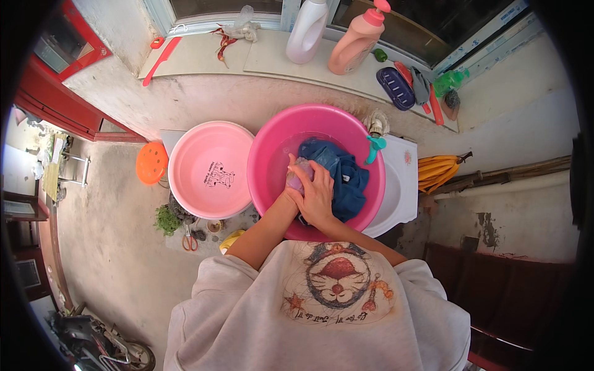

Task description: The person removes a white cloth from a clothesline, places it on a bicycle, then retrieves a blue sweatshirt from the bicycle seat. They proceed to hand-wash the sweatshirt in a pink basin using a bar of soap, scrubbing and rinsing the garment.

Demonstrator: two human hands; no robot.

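A bright pink plastic basin holds water and a wet dark blue garment, and rests over a white sink. Above the basin's middle my hands press together around a translucent, purplish lump, whose kind I cannot tell. My left hand lies at its left and underneath, mostly hidden. My right hand covers the lump from the right, fingers bent over it. The garment lies just right of my hands. A teal-handled tap reaches over the basin's right rim.
A lighter pink basin stands at the left, by an orange stool. Scissors and green sprigs lie below it. On the ledge behind are a white bottle, a coral pump bottle and a dark blue soap dish.
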